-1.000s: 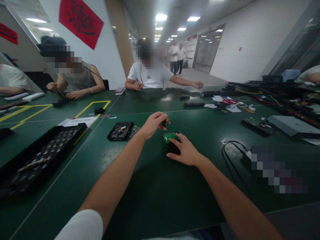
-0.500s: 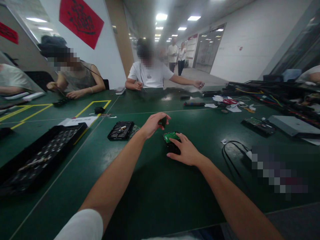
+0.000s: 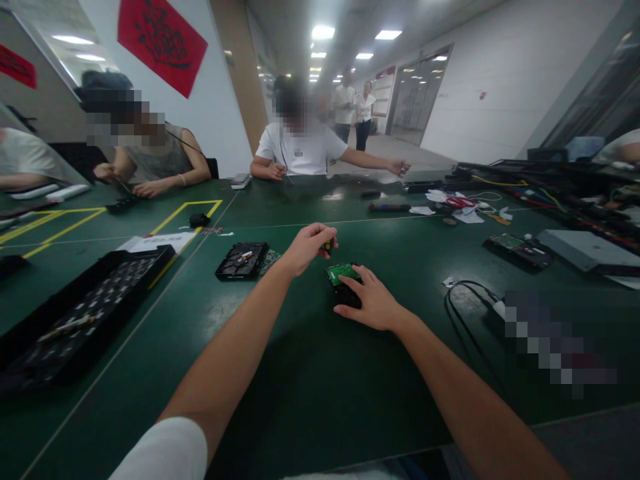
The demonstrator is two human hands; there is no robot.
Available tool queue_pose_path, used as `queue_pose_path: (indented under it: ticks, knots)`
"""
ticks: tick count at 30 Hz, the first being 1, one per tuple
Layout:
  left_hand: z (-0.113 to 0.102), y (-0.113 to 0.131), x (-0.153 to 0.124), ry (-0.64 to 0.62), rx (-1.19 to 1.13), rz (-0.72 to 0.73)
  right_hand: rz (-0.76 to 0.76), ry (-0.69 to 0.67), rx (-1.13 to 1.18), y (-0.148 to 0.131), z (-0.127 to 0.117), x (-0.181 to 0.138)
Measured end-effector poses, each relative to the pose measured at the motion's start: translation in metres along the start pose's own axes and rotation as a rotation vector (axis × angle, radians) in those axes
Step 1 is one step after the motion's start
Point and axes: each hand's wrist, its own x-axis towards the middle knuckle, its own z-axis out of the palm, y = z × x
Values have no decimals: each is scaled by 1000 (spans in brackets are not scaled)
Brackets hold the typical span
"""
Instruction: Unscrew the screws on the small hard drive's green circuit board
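My left hand [image 3: 311,249] is raised just beyond the hard drive, its thumb and fingers closed on a small dark piece with yellow on it [image 3: 327,247]; most of this piece is hidden, so its kind is unclear. Below and to the right, my right hand [image 3: 374,300] lies over a black hard drive with a green circuit board [image 3: 343,274], gripping it against the table between thumb and fingers. Left of my left forearm is a flat black square drive [image 3: 243,261], with a loose circuit board [image 3: 270,261] beside it.
A long black tray [image 3: 85,320] of small parts lies at left. On the right are a looped black cable [image 3: 453,307], another drive [image 3: 517,252], a silver box [image 3: 590,252] and a heap of cables [image 3: 560,200]. Co-workers sit across the green table [image 3: 300,407].
My left hand's fingers have drawn together around the small dark piece, and yellow now shows on it. My right hand and the hard drive stay in place.
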Motion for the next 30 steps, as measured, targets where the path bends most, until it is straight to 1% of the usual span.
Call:
queue_pose_path:
  ticks: [5, 12, 19, 25, 30]
  knots:
    - [3, 1, -2, -76, -19, 5, 1, 3, -1, -1, 0, 0]
    - [-2, 1, 0, -100, -88, -46, -13, 26, -8, 1, 2, 0]
    - [-2, 1, -2, -130, -90, -32, -13, 33, -5, 1, 2, 0]
    - [-3, -3, 2, -78, -125, -57, 0, 17, 4, 1, 1, 0]
    - [-2, 0, 1, -57, -117, -40, 8, 6, 9, 0, -1, -1]
